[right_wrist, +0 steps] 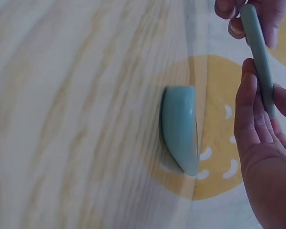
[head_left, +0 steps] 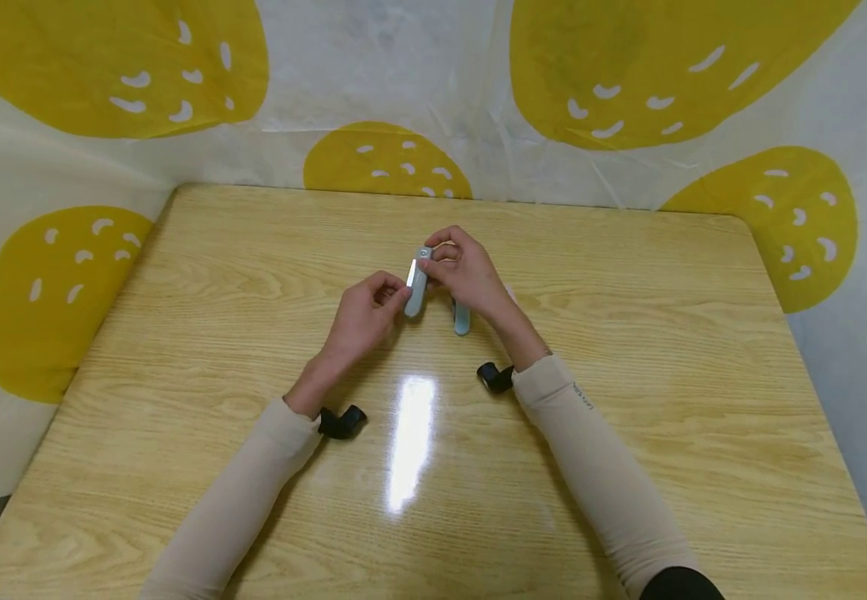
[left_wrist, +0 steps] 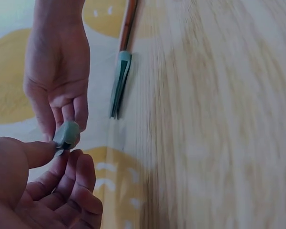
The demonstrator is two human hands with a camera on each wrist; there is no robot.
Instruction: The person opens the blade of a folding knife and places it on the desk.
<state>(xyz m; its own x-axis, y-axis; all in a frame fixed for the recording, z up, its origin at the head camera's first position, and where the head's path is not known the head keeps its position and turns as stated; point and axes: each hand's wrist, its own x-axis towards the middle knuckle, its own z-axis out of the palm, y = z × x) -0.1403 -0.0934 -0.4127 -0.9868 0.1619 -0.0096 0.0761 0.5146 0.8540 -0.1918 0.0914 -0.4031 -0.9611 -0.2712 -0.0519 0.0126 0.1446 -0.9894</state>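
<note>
Beige sleeves [head_left: 609, 475], left hand [head_left: 359, 315] and right hand [head_left: 473, 272] in pinching grip on green tool [head_left: 414, 303], second tool [head_left: 462, 320] partly behind right hand

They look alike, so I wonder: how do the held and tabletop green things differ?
The held thing is between the left hand and right hand; the tabletop thing lies on the table. In the right wrist view, the held thing looks slim, the tabletop thing broader, with a curved edge. Both look green.

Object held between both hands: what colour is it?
The held object is grey-green, clearest in the right wrist view.
</note>
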